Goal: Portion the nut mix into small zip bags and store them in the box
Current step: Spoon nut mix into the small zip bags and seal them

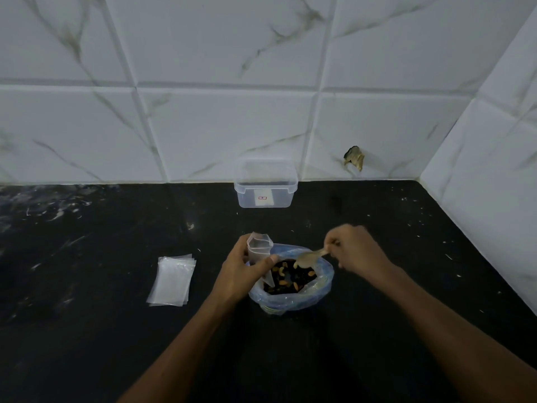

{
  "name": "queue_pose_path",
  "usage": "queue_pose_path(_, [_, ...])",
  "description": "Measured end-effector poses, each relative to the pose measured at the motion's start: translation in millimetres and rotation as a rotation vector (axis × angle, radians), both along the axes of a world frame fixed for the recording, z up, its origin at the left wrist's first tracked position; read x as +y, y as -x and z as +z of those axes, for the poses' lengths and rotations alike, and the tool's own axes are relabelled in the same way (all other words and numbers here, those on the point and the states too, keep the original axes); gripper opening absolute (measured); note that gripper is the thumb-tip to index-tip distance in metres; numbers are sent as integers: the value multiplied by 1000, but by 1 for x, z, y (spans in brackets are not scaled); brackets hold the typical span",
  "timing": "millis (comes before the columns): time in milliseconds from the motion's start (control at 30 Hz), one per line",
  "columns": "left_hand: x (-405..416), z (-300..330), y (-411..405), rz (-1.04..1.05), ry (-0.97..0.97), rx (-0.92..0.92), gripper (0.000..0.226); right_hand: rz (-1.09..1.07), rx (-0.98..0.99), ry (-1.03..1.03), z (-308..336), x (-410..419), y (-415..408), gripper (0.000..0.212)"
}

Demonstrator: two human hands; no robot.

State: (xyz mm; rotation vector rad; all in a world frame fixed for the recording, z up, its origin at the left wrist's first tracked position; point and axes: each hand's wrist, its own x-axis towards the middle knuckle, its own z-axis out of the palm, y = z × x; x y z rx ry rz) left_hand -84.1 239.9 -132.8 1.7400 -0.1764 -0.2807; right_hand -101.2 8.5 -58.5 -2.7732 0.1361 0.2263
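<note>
We see the left hand [242,270] grasping a small zip bag [259,248] open over the nut mix [287,279] on the desk [116,330], the right hand [353,248] pinching a spoon [309,257] mid-scoop; next, we judge, comes tipping it into the bag, the box [265,186] waiting behind.

- Nut mix [286,279]: dark and pale pieces, inside an open bluish plastic bag [290,303] with rolled-down rim, sitting on black surface.
- Small zip bag [259,248]: clear, upright, mouth open, at the bluish bag's left rim.
- Spare zip bags [172,282]: flat stack, left.
- Box [265,184]: clear, lidless, by the wall.
</note>
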Motion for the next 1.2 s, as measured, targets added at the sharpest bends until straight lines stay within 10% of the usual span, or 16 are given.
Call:
queue_pose_path(300, [1, -9, 0, -24, 6, 50, 48, 31, 57, 44, -77, 23, -5, 19])
queue_pose_path(567, [-4, -11, -1, -20, -8, 29, 49, -189, 244, -343, -83, 38, -12, 16])
queue_pose_path(1200, [-5, 5, 0, 27, -43, -95, 50, -339, 175, -764, 23, -13, -5, 15])
